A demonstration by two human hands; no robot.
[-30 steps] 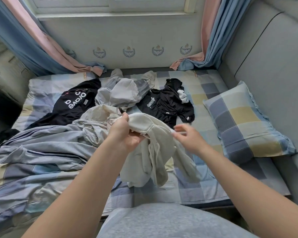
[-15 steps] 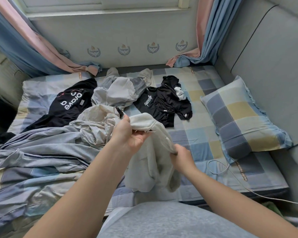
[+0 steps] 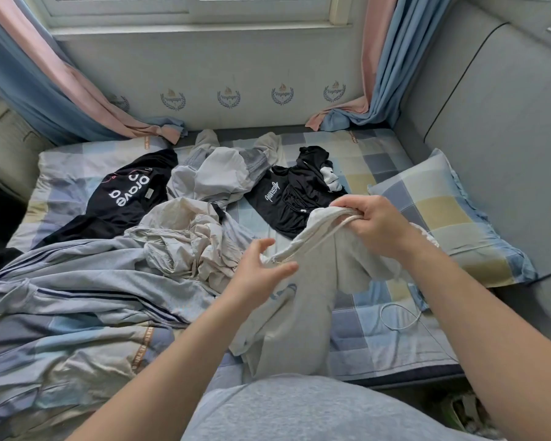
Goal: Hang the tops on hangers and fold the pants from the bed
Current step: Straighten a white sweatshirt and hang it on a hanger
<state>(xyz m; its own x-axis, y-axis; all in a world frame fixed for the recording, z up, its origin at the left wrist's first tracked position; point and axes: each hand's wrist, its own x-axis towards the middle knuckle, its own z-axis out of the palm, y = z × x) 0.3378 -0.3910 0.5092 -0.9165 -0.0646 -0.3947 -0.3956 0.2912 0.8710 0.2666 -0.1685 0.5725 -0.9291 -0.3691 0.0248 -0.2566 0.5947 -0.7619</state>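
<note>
Light grey pants (image 3: 299, 313) hang over the near edge of the checked bed (image 3: 363, 345), at centre and toward 5 o'clock. The right hand (image 3: 379, 224), at 3 o'clock, grips the bunched waistband. The left hand (image 3: 258, 278), at 6 o'clock, has loose, spread fingers against the waistband's other end. A lettered black top (image 3: 124, 198) lies at 10 o'clock, another black top (image 3: 293, 198) at 12, and a checked pillow (image 3: 442, 218) beyond the right hand.
</note>
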